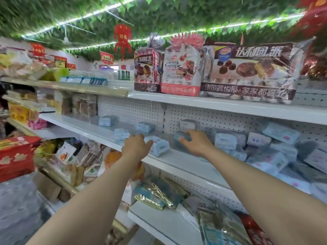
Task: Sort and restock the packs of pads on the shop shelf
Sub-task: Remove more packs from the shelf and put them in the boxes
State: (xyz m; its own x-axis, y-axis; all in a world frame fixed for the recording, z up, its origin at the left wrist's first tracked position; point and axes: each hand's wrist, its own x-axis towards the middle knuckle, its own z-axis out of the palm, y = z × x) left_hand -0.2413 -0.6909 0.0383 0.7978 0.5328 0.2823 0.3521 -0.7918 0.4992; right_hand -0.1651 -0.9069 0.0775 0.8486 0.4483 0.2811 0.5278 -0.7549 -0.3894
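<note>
Packs of pads sit on the middle shelf: a dense, jumbled pile to the right, and a few singles well apart to the left along the pegboard back. There is bare shelf between the singles and in front of the pile, out to the front edge. Overhead room is capped by the upper shelf, which carries the big cake bags. The frame is motion-blurred, so pack print is unreadable. The far right of the pile is cut off by the frame edge and its lower layers are buried. The left hand is at the shelf front with its thumb tip against a white pack. Its fingers are behind the back of the hand (can't tell whether it's gripping or just touching). The right hand holds a grey-blue pack, fingers over the top and thumb along the front, just left of the pile. The two hands are near each other, with the white pack between them. The lower shelf holds foil snack bags.
</note>
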